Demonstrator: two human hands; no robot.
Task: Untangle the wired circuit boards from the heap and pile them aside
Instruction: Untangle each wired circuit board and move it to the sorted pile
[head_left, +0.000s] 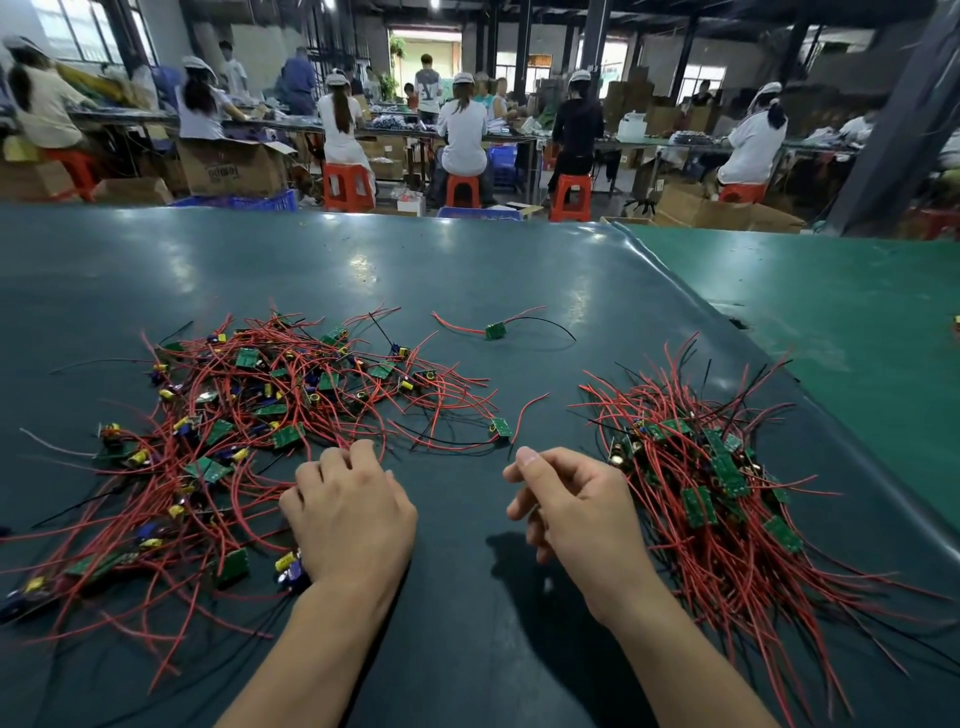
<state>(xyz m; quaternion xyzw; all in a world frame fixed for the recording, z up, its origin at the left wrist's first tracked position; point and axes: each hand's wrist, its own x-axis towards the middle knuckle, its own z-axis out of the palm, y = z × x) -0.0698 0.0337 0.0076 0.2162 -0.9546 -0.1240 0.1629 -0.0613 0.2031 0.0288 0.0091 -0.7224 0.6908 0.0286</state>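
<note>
A tangled heap (244, 431) of small green circuit boards with red and black wires spreads over the left of the dark table. A tidier pile (717, 483) of the same boards lies on the right. My left hand (348, 514) rests at the heap's near right edge, its fingers curled down among red wires; what they grip is hidden. My right hand (566, 499) hovers between heap and pile, fingers loosely curled, holding nothing. One board (500, 427) with wires lies just beyond both hands. Another single board (495, 330) lies farther back.
The dark green table cover (467, 270) ends at a raised fold on the right, beside a brighter green surface (831, 312). Beyond the far edge, several seated people work at benches on red stools (348, 186) among cardboard boxes.
</note>
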